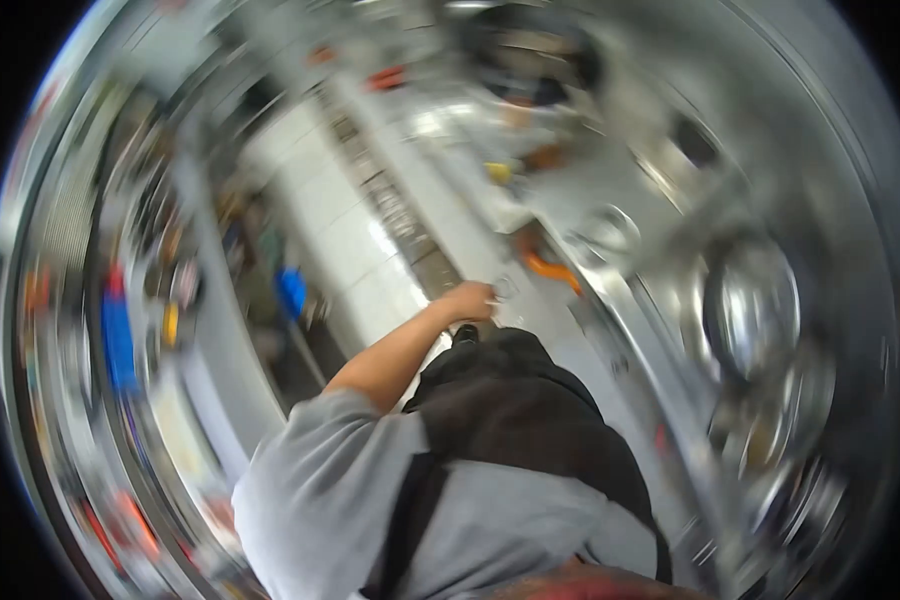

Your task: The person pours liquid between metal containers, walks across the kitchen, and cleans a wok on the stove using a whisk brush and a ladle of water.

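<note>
My left hand is out in front of my dark apron, over the kitchen floor. Its fingers look curled closed. A faint, small ring-like shape shows at the fingertips, but blur keeps me from telling what it is or whether I hold it. My right hand is out of sight. Nearest on the right, an orange curved thing hangs at the edge of the steel counter.
A drain grate runs along the white tiled floor. To the right are a large wok and shiny round metal pans. At left, shelving holds blurred items, among them a blue one.
</note>
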Available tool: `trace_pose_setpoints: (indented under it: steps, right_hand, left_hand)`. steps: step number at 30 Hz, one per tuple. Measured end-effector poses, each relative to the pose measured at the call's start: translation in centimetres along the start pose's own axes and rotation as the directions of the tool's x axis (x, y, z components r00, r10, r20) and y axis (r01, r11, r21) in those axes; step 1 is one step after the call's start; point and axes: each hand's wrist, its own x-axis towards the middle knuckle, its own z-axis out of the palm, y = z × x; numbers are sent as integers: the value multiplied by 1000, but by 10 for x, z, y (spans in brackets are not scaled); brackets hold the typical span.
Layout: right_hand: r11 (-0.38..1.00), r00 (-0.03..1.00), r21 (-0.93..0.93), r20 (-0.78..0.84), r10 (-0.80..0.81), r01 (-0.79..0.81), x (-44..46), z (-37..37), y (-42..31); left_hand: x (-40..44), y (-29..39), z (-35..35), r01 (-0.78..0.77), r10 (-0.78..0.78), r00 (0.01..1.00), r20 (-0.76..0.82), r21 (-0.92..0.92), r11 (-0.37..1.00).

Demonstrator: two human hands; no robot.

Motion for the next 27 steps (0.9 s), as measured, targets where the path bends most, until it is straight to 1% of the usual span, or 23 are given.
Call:
trace_pose_setpoints:
  steps: [1,2,3,4,5,6,8,9,10,12,13,14,15,16,17,18,19,20,21,22,23,24,27]
  right_hand:
    - [1000,994,-28,107,0,3,0,-34,-19]
    - [998,983,-61,180,-19,30,9,-58,-27]
    - [993,972,-93,230,-45,68,19,-76,-33]
    - [987,961,-121,267,-69,105,30,-93,-40]
    - [979,951,-144,295,-98,145,43,-110,-48]
    - [968,941,-170,313,-127,187,59,-123,-57]
    - [943,919,-199,347,-187,267,88,-144,-77]
    - [926,906,-215,363,-219,310,105,-156,-88]
    - [907,892,-227,371,-258,356,121,-166,-102]
    - [863,862,-240,376,-339,444,147,-181,-132]
    - [849,857,-241,355,-373,470,149,-186,-154]
    - [852,862,-225,317,-395,473,144,-192,-183]
    - [868,874,-187,273,-403,459,138,-198,-212]
    - [962,947,-19,185,-264,272,122,-208,-250]
    - [919,921,64,-42,-387,389,118,-208,-277]
    - [881,877,31,-123,-465,472,117,-218,-308]
    - [897,900,111,-137,-414,429,115,-223,-334]
    - [915,917,56,-37,-398,400,112,-228,-354]
    - [884,908,206,-103,-407,420,101,-232,-368]
    - [857,881,204,-108,-460,473,108,-211,-366]
    - [863,900,257,-108,-422,436,92,-218,-379]
    - [856,909,306,-103,-405,416,78,-226,-386]
    - [875,926,303,-142,-350,377,58,-202,-353]
  left_hand:
    - [-11,9,-10,25,-30,997,-67,-80,996]
    - [-9,1,-10,-52,44,997,-69,-115,992]
    - [-18,3,-16,7,-15,998,-57,-134,991]
    - [-31,-2,-17,5,-35,991,-131,-225,974]
    - [-57,1,-27,53,-130,967,-217,-331,942]
    - [-71,-15,-17,89,-192,951,-242,-380,921]
    - [-92,-46,1,186,-315,903,-292,-395,900]
    - [-96,-78,21,237,-345,903,-256,-372,897]
    - [-117,-99,32,322,-437,878,-194,-436,840]
    - [-172,-125,43,500,-620,763,-185,-440,746]
    - [-185,-163,78,545,-647,740,-184,-398,738]
    - [-209,-178,91,547,-682,696,-226,-449,707]
    - [-228,-192,100,626,-738,659,-146,-436,646]
    - [-251,-181,90,604,-722,646,-248,-412,682]
    - [-253,-198,95,676,-752,655,-80,-383,630]
    - [-257,-226,128,575,-672,696,-251,-365,732]
    - [-257,-214,109,589,-672,725,-149,-371,718]
    - [-257,-218,118,519,-658,728,-193,-472,713]
    - [-246,-221,114,522,-625,772,-119,-442,729]
    - [-234,-218,108,514,-612,787,-75,-469,718]
    - [-221,-212,100,520,-616,787,-32,-503,691]
    - [-201,-209,88,493,-568,823,-24,-468,734]
    - [-151,-196,54,347,-398,917,-26,-437,829]
